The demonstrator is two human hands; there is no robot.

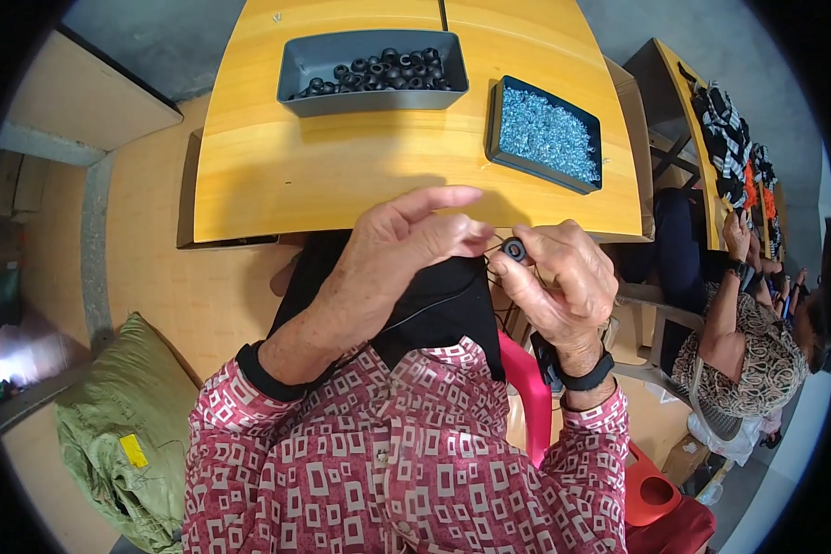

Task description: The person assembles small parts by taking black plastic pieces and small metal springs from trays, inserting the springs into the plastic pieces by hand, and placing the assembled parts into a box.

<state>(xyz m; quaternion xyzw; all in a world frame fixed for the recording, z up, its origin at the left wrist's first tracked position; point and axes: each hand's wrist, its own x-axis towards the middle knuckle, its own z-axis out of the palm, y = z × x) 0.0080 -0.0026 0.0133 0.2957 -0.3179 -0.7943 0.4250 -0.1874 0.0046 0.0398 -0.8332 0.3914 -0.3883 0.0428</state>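
Between the thumb and forefinger of my right hand (pixel 563 282) is a small round black ring-shaped piece (pixel 514 248), its hole turned upward. Just left of it is my left hand (pixel 411 235), back up, with one finger reaching over toward the right. Its thumb and other fingertips come together close to the ring piece, slightly blurred; whatever they pinch, if anything, cannot be made out. Both hands are above my lap at the near edge of the yellow table (pixel 277 185).
On the table, a grey bin (pixel 305 102) holds many black ring pieces (pixel 392 72). Right of it, a dark tray (pixel 494 129) is filled with small clear bits (pixel 545 134). A green sack (pixel 120 434) lies at left; another person (pixel 748 360) sits at a side table on the right.
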